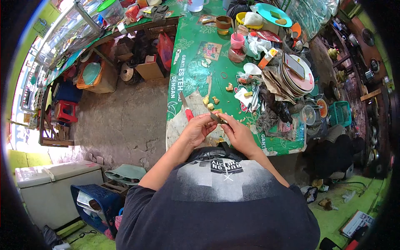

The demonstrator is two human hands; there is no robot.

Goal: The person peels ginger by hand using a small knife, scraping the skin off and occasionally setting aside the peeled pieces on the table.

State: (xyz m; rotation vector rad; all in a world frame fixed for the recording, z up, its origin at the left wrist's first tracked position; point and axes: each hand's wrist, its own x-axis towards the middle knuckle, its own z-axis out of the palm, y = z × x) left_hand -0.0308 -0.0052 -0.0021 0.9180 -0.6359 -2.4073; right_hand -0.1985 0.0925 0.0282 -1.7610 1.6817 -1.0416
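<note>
Green printed sheeting is covering the table (196, 75), and both hands are meeting over its near edge. The left hand (199, 128) is clenching what looks like a short dark blade (216, 118), and the right hand (236, 130) is pinching a small yellowish piece (223, 121) against it. Paring appears to be under way (cut pieces (210, 101) are lying just beyond). The next cut is calling for a steady grip and fingertips kept off the edge. Stacked plates (298, 77) and a pink cup (237, 40) are crowding the far side, and a cracked concrete floor (125, 112) is lying to the left.
</note>
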